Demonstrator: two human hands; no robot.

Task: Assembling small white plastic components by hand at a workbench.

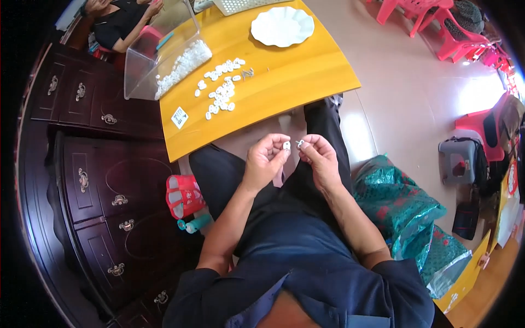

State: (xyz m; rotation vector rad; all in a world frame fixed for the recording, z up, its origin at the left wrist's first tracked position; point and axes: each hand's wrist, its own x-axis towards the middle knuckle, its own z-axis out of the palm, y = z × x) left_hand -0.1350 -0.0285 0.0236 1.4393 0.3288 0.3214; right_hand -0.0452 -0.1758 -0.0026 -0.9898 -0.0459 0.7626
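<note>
Over my lap, just off the table's near edge, both hands are raised close together. My left hand (263,163) pinches a small white oval plastic piece (286,146) with a dark hole between thumb and forefinger. A short gap away, my right hand (322,161) is closed on a small white piece (300,143) with a thin end sticking out; its exact kind is too small to tell. On the yellow table (306,76) lie loose white oval pieces (221,98) in two clusters. Beside them is a little heap of small metal parts (248,73).
A clear plastic bin (139,74) with many white pieces tips onto the table's left side. A white scalloped plate (282,26) and a white perforated basket (246,5) stand farther back. Dark drawers (104,180) flank my left; green bags (391,197) lie right. Another person (123,24) sits far left.
</note>
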